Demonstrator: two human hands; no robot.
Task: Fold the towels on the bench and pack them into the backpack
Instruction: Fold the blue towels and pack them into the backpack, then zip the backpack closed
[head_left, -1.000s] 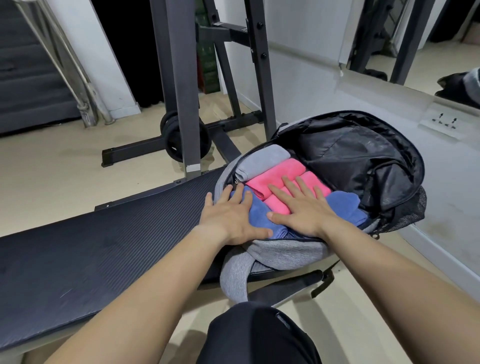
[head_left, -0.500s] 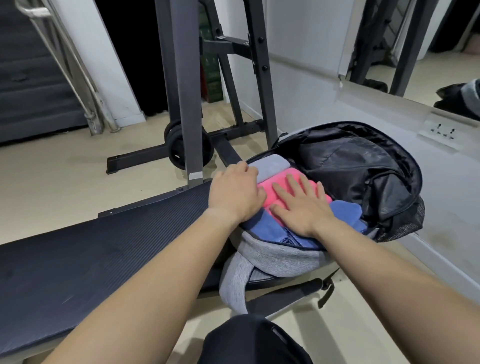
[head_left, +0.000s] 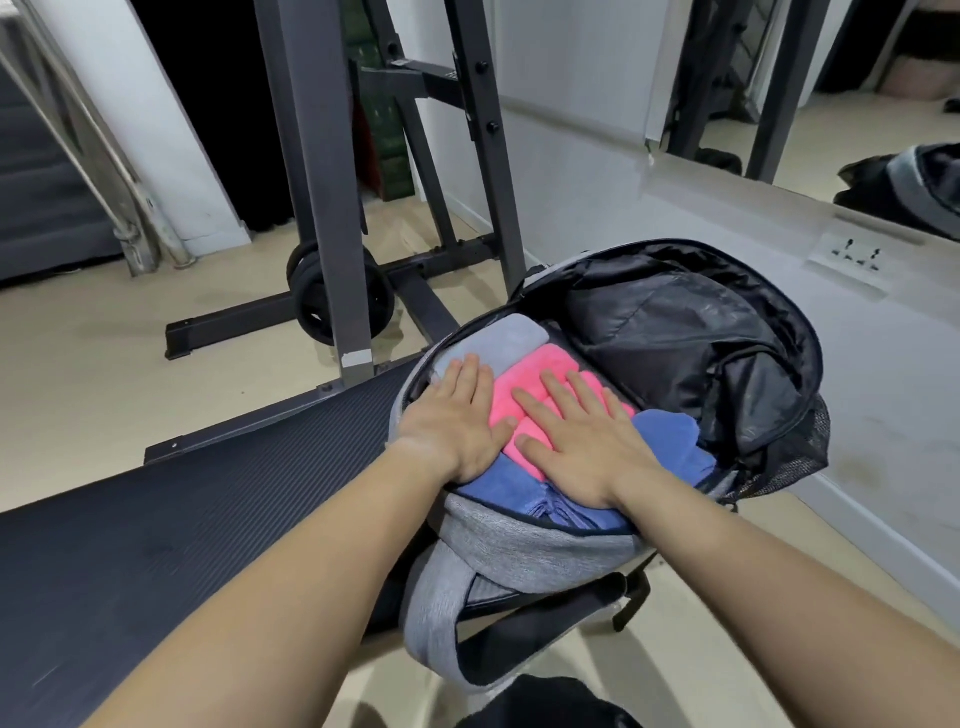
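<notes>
Towels (head_left: 670, 436) are seen folded inside the open backpack (head_left: 519, 540), right of centre in the frame. A grey towel (head_left: 498, 340) lies at the upper left of the opening, a pink towel (head_left: 519, 379) is just beside it, and a blue towel (head_left: 498, 483) runs along the lower edge. The backpack is laid on the end of the black bench (head_left: 208, 519), which fills the lower left. Both hands are laid flat, fingers straight, nothing grasped. The left hand (head_left: 452, 426) is pressed across grey and blue, the right hand (head_left: 582, 441) on pink and blue. A weight plate (head_left: 305, 299) is seen by the rack (head_left: 291, 104), upper left.
</notes>
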